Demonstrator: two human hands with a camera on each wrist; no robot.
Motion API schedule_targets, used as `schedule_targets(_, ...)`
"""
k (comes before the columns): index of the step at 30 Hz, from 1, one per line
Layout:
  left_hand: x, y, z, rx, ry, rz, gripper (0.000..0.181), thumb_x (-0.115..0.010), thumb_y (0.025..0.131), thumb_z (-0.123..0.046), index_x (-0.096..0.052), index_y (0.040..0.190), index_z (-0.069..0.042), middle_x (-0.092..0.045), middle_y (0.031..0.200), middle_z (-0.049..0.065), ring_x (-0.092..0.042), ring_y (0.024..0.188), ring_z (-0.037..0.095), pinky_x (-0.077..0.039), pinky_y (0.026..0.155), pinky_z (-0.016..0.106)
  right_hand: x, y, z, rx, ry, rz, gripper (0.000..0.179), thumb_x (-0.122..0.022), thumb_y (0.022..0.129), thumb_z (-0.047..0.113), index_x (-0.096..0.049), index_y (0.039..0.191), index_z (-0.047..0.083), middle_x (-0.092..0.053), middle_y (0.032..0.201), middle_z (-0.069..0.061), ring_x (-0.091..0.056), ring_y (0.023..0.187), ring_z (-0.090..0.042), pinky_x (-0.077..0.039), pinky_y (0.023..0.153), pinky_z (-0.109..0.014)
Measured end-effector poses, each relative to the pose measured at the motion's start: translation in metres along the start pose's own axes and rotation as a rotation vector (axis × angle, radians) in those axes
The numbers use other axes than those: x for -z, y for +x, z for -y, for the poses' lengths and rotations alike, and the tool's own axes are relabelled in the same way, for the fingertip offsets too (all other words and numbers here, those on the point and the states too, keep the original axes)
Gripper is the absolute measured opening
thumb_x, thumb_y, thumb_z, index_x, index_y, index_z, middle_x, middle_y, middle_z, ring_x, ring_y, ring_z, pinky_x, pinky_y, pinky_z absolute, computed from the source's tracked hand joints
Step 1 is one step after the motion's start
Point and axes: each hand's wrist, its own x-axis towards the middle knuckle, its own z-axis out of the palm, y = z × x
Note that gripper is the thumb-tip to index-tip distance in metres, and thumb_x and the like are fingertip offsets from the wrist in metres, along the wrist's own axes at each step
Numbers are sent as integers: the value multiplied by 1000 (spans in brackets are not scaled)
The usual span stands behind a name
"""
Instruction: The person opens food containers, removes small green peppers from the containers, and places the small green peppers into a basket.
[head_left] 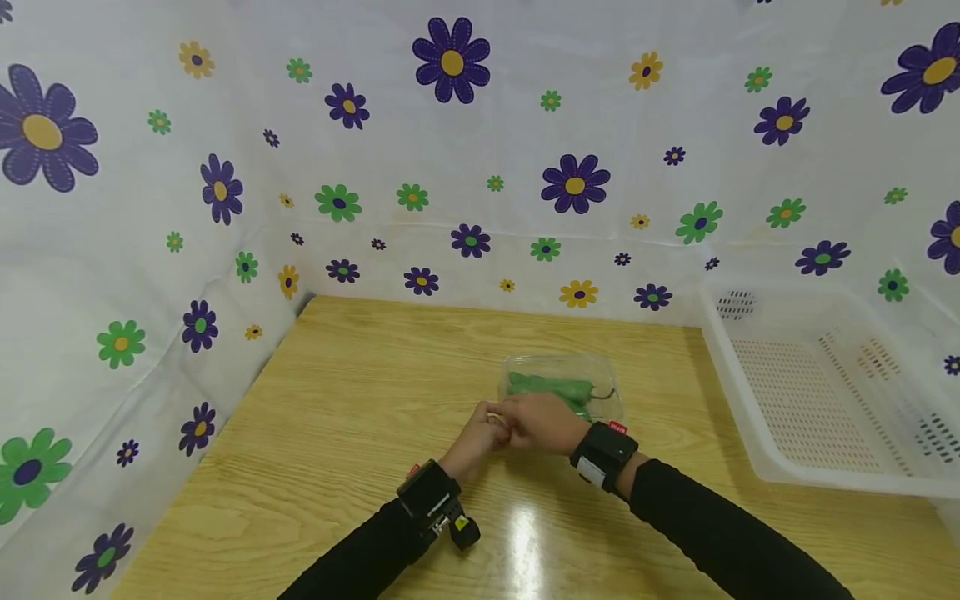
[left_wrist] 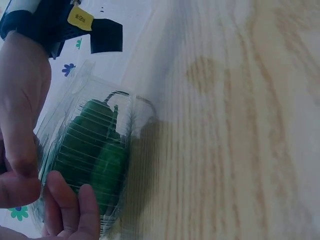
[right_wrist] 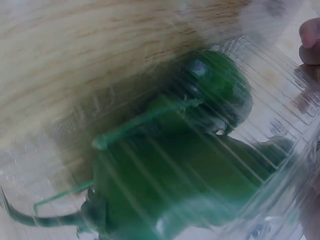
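A clear plastic container [head_left: 611, 371] with long green peppers [head_left: 551, 386] inside sits on the wooden table. Both hands meet at its near left corner. My left hand [head_left: 478, 439] has its fingers curled against the container's edge, with fingertips showing beside the ribbed wall in the left wrist view. Coming from the right, my right hand [head_left: 549, 423] bends over the same corner and pinches at the edge, partly covering the peppers. In the right wrist view the peppers [right_wrist: 165, 180] and their stems show large through the ribbed plastic. The exact grip of the fingertips is partly hidden.
A white perforated plastic basket [head_left: 806, 392] stands at the right side of the table [head_left: 360, 375]. White cloth [head_left: 510, 133] printed with flowers hangs behind the table and along its left side. Each wrist wears a black strapped device [head_left: 603, 457].
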Motion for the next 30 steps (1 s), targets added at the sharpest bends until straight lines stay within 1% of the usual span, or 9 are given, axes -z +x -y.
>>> schedule_targets(4,1,1,2,-12,-8,30,35,-42,83,6,-33,117,1,-40,77,-2,-42,71,9,-38,71,24,3,2,-3,-37,97,17,8,-66,74,6,-61,80,10,-50,69,5,-39,60,-3,-32,55,-16)
schedule_targets(8,5,1,4,-18,-21,48,30,-42,90,1,-34,118,0,-44,83,-1,-49,75,9,-43,78,26,8,6,-5,-73,159,14,17,-63,74,4,-50,69,13,-43,66,6,-36,59,-4,-29,55,-17)
schedule_targets(10,6,1,5,-21,-23,40,27,-42,90,-1,-35,117,-1,-47,83,-1,-50,76,9,-43,79,27,8,8,-6,-52,118,20,16,-64,74,4,-52,71,13,-45,67,6,-37,60,-4,-30,55,-18)
schedule_targets(13,6,2,7,-14,-20,16,27,-44,89,-1,-36,115,-2,-53,79,-4,-53,75,7,-43,78,26,3,8,-5,22,-20,24,8,-68,78,13,-62,83,13,-50,70,5,-40,61,-4,-33,55,-17)
schedule_targets(15,5,3,9,-11,-25,10,29,-45,88,-1,-35,115,-1,-55,77,-5,-55,75,5,-44,78,25,1,5,-3,65,-102,1,13,-71,81,21,-65,90,14,-52,72,5,-42,61,-3,-34,53,-17)
schedule_targets(18,6,5,11,-9,-43,11,30,-47,89,-2,-36,117,-1,-55,78,-5,-58,75,4,-47,80,25,-1,0,-2,109,-189,-85,27,-76,78,33,-64,93,14,-52,74,3,-44,61,-5,-38,52,-18)
schedule_targets(21,7,6,10,-21,-60,32,28,-47,90,-1,-36,116,-1,-53,81,-2,-59,75,6,-49,82,27,0,-4,-1,122,-251,-157,28,-78,76,25,-56,90,13,-51,77,2,-44,62,-7,-38,52,-20)
schedule_targets(25,8,4,6,-13,-66,45,25,-49,90,1,-37,112,-2,-51,82,-1,-58,76,7,-49,86,31,2,-9,0,97,-301,-177,27,-73,79,14,-53,97,12,-49,84,1,-42,67,-9,-39,56,-21)
schedule_targets(30,9,2,5,0,-61,54,29,-49,92,1,-36,117,0,-48,82,0,-57,76,9,-50,88,34,4,-23,2,39,-356,-179,38,-71,82,10,-56,116,12,-55,101,-4,-55,87,-15,-50,74,-29)
